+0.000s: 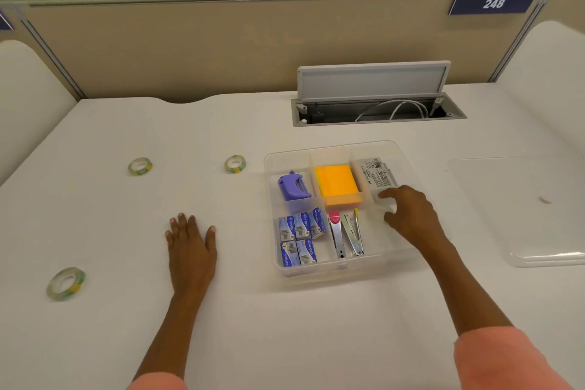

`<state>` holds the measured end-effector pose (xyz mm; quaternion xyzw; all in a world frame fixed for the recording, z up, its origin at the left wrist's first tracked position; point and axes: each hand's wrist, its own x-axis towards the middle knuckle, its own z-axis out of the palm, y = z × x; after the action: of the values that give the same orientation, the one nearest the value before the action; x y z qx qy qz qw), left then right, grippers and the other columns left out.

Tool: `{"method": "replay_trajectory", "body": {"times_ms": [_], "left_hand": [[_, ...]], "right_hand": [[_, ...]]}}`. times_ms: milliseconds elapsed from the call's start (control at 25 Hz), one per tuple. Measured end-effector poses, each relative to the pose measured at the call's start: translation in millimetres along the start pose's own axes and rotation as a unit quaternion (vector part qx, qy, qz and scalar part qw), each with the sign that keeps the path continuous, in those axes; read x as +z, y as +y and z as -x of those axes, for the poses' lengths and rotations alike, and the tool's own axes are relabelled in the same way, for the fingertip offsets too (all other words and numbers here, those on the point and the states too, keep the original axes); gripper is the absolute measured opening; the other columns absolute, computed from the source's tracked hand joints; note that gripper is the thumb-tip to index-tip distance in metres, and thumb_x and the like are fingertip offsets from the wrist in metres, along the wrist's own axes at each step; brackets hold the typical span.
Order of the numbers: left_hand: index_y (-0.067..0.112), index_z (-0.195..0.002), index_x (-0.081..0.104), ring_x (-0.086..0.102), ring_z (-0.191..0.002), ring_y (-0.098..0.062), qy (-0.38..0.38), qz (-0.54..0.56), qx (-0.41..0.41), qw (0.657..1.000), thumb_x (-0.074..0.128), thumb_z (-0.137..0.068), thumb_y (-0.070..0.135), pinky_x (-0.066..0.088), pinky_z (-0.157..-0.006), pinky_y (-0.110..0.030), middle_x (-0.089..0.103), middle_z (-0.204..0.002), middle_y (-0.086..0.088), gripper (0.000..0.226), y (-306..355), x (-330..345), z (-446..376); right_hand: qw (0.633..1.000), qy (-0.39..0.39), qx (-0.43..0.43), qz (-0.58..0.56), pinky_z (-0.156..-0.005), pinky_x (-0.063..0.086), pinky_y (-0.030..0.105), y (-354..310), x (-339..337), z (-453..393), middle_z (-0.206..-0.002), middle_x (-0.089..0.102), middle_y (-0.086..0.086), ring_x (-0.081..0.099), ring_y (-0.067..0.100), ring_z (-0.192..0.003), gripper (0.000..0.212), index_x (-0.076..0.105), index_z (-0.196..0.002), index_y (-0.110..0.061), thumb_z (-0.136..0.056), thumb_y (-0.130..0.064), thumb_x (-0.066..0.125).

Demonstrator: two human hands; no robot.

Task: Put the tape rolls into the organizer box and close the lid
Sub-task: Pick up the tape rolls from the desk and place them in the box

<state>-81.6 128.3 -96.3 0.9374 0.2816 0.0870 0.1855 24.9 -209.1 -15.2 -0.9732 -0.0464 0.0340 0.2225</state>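
A clear plastic organizer box (399, 149) stands open on the white desk, right of centre. Its clear lid (522, 215) lies flat on the desk to the right. Three clear tape rolls with green-yellow cores lie outside the box: one (235, 164) just left of the box, one (140, 166) further left, one (66, 283) at the near left. My left hand (190, 241) rests flat on the desk, fingers spread, holding nothing. My right hand (408, 212) hovers over the box's right compartment with fingers curled and apart, nothing in it.
The box holds a purple tool (292, 187), orange sticky notes (337, 182), several blue staple boxes (299, 239), a stapler (336, 233) and a printed card (378, 172). An open cable hatch (376, 101) sits behind the box. Partition walls bound the desk at the back.
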Motion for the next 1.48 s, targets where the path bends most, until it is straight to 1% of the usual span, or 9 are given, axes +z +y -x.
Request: {"method": "replay_trajectory", "body": {"times_ms": [160,360,520,640,840,1000,1160,1320,1480], "left_hand": [[-0.001,-0.14,0.023,0.01,-0.145,-0.03,-0.015,0.018,0.022,0.999,0.035,-0.094,0.039,0.006,-0.12,-0.04,0.018,-0.154,-0.02,0.062,17.1,10.9,-15.5],[0.0,-0.14,0.025,0.015,-0.144,-0.028,0.021,0.027,0.012,0.999,0.035,-0.092,0.047,0.011,-0.12,-0.039,0.022,-0.153,-0.019,0.068,20.4,19.9,-14.9],[0.002,-0.141,0.023,0.014,-0.145,-0.026,0.021,0.027,0.007,0.999,0.034,-0.092,0.048,0.01,-0.12,-0.037,0.02,-0.154,-0.016,0.069,19.8,19.7,-18.3],[0.003,-0.141,0.025,0.015,-0.144,-0.025,0.037,0.037,0.007,0.999,0.035,-0.091,0.048,0.009,-0.12,-0.035,0.022,-0.154,-0.016,0.068,19.3,21.3,-17.2],[0.004,-0.141,0.025,0.016,-0.144,-0.025,0.048,0.034,0.005,0.998,0.036,-0.091,0.048,0.005,-0.118,-0.032,0.022,-0.154,-0.016,0.067,18.4,26.0,-20.1],[0.004,-0.141,0.025,0.017,-0.144,-0.026,0.05,0.025,0.007,0.998,0.036,-0.091,0.048,0.006,-0.117,-0.033,0.023,-0.153,-0.017,0.067,18.0,27.8,-22.6],[0.004,-0.141,0.025,0.017,-0.144,-0.025,0.046,0.022,0.009,0.999,0.036,-0.09,0.048,0.006,-0.118,-0.033,0.022,-0.154,-0.016,0.068,18.7,26.2,-22.9],[0.004,-0.14,0.026,0.018,-0.144,-0.026,0.039,0.026,0.008,0.999,0.037,-0.09,0.048,0.008,-0.118,-0.034,0.023,-0.153,-0.017,0.068,19.8,23.3,-21.1],[0.005,-0.141,0.025,0.016,-0.144,-0.026,0.023,0.04,-0.002,0.999,0.037,-0.089,0.05,0.01,-0.118,-0.035,0.021,-0.154,-0.015,0.07,19.0,21.0,-21.5]], "right_hand": [[0.993,0.039,-0.089,-0.072,-0.094,0.046,0.039,-54.7,-7.3,-12.1,-0.125,0.06,0.014,0.057,0.031,-0.11,0.034,0.063,-0.114,-0.012,-0.081,-0.003,0.062],[0.966,-0.072,-0.245,-0.038,-0.101,0.036,0.034,-141.2,36.3,-40.6,-0.133,0.054,0.012,0.044,0.027,-0.124,0.035,0.056,-0.121,-0.01,-0.087,-0.01,0.056],[0.923,-0.148,-0.341,0.101,-0.1,0.041,0.046,-195.7,80.8,-63.4,-0.137,0.045,0.019,0.039,0.033,-0.125,0.033,0.049,-0.121,0.002,-0.09,-0.008,0.047],[0.904,-0.198,-0.334,0.18,-0.097,0.044,0.049,-213.2,104.0,-86.8,-0.143,0.037,0.02,0.043,0.038,-0.122,0.037,0.04,-0.126,0.003,-0.089,0.0,0.042],[0.897,-0.186,-0.332,0.222,-0.092,0.046,0.046,-225.0,126.3,-106.9,-0.142,0.038,0.021,0.048,0.039,-0.117,0.057,0.027,-0.139,-0.003,-0.086,0.003,0.045],[0.888,-0.129,-0.362,0.251,-0.087,0.045,0.041,-222.5,137.8,-104.8,-0.13,0.048,0.019,0.044,0.034,-0.116,0.045,0.038,-0.129,-0.001,-0.085,0.0,0.046],[0.899,-0.115,-0.359,0.221,-0.074,0.045,0.038,-216.7,135.1,-96.0,-0.117,0.052,0.018,0.047,0.031,-0.11,0.03,0.05,-0.113,-0.001,-0.083,0.005,0.051],[0.911,-0.12,-0.344,0.192,-0.074,0.045,0.037,-211.7,126.4,-84.0,-0.11,0.053,0.021,0.057,0.035,-0.093,0.033,0.053,-0.114,-0.006,-0.083,0.004,0.05],[0.938,-0.055,-0.341,0.014,-0.081,0.042,0.038,-208.1,98.4,-63.2,-0.106,0.064,0.016,0.049,0.031,-0.105,0.044,0.055,-0.122,-0.012,-0.081,0.003,0.056]]}}
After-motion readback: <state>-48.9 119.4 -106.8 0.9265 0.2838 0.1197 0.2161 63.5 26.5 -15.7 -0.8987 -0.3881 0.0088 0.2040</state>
